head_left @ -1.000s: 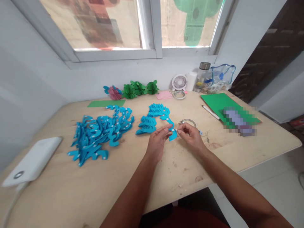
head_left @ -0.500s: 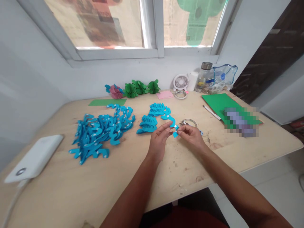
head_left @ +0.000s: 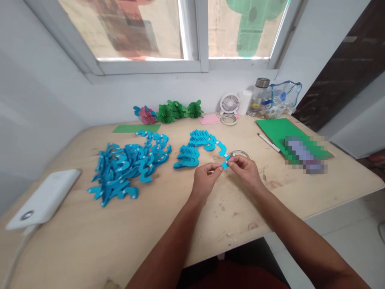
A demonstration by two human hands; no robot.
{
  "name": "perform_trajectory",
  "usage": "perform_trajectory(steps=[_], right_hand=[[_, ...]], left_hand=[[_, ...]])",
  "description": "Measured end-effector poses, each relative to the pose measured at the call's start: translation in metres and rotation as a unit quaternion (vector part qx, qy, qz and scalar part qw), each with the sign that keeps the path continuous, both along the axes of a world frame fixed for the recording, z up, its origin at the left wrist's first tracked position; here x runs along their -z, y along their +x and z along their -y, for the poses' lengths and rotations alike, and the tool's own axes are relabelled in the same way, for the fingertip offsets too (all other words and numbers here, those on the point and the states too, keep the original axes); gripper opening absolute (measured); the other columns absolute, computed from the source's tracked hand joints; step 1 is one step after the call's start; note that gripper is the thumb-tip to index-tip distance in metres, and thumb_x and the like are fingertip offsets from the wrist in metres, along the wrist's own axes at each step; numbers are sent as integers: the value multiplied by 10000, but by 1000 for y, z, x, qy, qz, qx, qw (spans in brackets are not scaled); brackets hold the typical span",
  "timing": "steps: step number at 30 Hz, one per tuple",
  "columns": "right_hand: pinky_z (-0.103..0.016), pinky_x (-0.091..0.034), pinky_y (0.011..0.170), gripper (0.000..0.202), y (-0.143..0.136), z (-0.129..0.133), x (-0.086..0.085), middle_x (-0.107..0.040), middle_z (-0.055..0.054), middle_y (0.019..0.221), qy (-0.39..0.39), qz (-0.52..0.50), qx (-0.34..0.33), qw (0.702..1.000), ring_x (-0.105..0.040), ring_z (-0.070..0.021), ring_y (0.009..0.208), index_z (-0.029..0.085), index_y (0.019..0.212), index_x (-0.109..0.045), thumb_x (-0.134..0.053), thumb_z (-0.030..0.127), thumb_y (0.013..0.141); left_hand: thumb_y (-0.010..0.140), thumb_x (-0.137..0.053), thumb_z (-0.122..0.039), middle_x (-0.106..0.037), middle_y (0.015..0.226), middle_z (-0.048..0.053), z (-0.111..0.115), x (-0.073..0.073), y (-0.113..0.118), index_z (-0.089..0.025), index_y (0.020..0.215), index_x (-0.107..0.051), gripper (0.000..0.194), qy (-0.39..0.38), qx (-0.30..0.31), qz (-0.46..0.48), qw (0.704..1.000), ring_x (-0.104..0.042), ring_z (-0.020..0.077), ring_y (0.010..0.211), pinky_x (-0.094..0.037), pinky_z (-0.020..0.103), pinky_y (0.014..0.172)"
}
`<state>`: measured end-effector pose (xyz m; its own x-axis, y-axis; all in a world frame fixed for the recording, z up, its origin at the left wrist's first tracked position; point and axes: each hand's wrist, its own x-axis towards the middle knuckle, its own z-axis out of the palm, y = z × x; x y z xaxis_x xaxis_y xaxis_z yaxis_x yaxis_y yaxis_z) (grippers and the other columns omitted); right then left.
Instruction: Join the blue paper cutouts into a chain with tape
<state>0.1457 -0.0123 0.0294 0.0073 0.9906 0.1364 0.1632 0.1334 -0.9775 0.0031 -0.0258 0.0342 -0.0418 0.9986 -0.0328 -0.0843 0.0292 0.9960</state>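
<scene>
A wavy blue paper strip (head_left: 221, 148) with small white patches runs from the fanned blue paper pieces (head_left: 200, 138) towards me. Its near end is between my hands. My left hand (head_left: 205, 180) is closed in a pinch at the tip of that end. Close beside it, my right hand (head_left: 246, 170) pinches the strip a little farther up, near a white patch. A second fanned blue stack (head_left: 187, 156) lies just beyond my left hand. Partly hidden behind my right hand is a ring-shaped roll (head_left: 240, 153).
To the left lie a heap of blue paper pieces (head_left: 126, 164) and a white power bank (head_left: 45, 198) with a cable. Green paper shapes (head_left: 177, 110), a small fan (head_left: 229, 104) and a glass bottle (head_left: 257, 98) stand along the wall. Green sheets (head_left: 279, 130) and a white pen (head_left: 268, 143) lie right.
My left hand has moved slightly down and right, from beside the strip to its tip. The strip's near end has shifted a little to the right, and my right hand still grips it.
</scene>
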Motion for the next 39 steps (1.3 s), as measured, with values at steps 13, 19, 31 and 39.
perform_trajectory(steps=[13,19,31,39], right_hand=[[-247,-355,542,118,-2,3,0,-554,5,651,-12,57,-84,995,-467,-117,571,188,706,-594,-572,302,727],[-239,-360,549,86,-1,1,3,-560,5,645,40,122,-74,989,-476,-116,576,180,721,-595,-540,242,742],[-239,-376,581,74,-1,-1,10,-587,-5,683,92,181,-58,977,-512,-127,635,178,725,-585,-521,197,756],[-247,-395,613,66,-1,0,10,-585,-10,707,100,188,-56,976,-530,-137,673,180,729,-567,-517,203,765]], left_hand=[[679,-573,-183,-619,633,-5,-1,3,-3,-194,611,-628,88,52,-5,-107,993,-538,147,610,-400,253,612],[713,-530,-146,-623,723,20,-1,9,-5,-211,702,-610,103,122,3,-205,971,-562,190,769,-397,292,750],[812,-406,-149,-609,856,52,0,13,-5,-193,842,-529,135,216,30,-384,897,-537,199,874,-431,335,797],[810,-400,-132,-613,867,69,1,13,-5,-175,845,-529,141,233,34,-394,888,-526,209,877,-433,349,792]])
